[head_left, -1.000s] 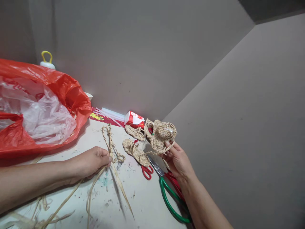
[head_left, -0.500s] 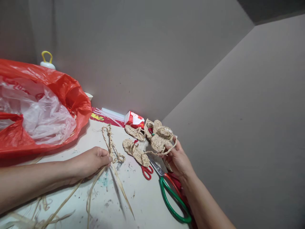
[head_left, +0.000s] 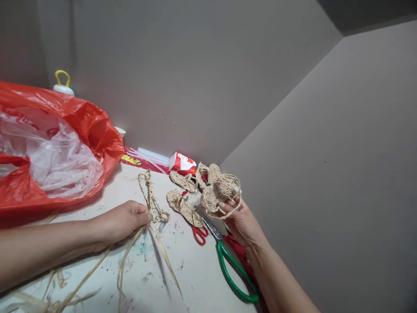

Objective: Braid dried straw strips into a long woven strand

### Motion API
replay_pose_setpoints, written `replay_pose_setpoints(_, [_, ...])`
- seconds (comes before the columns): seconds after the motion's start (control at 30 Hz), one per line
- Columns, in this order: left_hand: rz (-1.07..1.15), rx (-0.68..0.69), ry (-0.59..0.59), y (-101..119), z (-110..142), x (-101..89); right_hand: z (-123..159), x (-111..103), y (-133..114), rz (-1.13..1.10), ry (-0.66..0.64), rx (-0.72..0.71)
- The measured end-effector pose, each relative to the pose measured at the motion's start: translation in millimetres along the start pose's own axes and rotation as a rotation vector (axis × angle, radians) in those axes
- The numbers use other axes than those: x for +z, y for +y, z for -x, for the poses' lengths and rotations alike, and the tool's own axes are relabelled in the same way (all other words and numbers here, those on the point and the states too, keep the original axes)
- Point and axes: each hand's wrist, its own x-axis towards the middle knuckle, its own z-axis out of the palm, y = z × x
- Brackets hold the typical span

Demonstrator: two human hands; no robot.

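Observation:
My left hand (head_left: 135, 220) is closed, pinching a thin straw braid (head_left: 150, 191) over the table. The braid's finished length lies beyond the fingers, and loose flat strands (head_left: 167, 261) trail out toward me. My right hand (head_left: 241, 221) is closed around a small piece of coiled straw braid (head_left: 213, 195) with rounded lobes and a hollow. A loose braid end loops below it, and the fingers partly hide it. Close by on the table lie small straw sandals (head_left: 184, 208), one with a red bead-like bit. Another straw piece (head_left: 208, 171) sits just behind the held one.
Large green-handled scissors (head_left: 231, 274) lie under my right forearm, and small red-handled scissors (head_left: 200, 234) beside the sandals. At the back are a red-and-white packet (head_left: 182, 163) and pale sticks (head_left: 151, 156). A red plastic bag (head_left: 110, 143) fills the left. Grey walls rise behind.
My right hand has tilted the coiled straw piece, so its hollow now shows, and its loose braid end has swung in beneath it. My left hand stays on the braid.

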Motion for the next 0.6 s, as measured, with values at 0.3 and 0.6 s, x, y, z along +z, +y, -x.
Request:
replay_pose_setpoints(0.3, [-0.003, -0.002, -0.007, 1.5, 3.1, 0.1, 25.4, 32.8, -1.4, -0.04, -0.018, 0.006])
replay_pose_setpoints(0.6, [-0.014, -0.01, -0.002, 0.3, 3.4, -0.6, 13.7, 41.1, 4.0, -0.025, -0.078, 0.01])
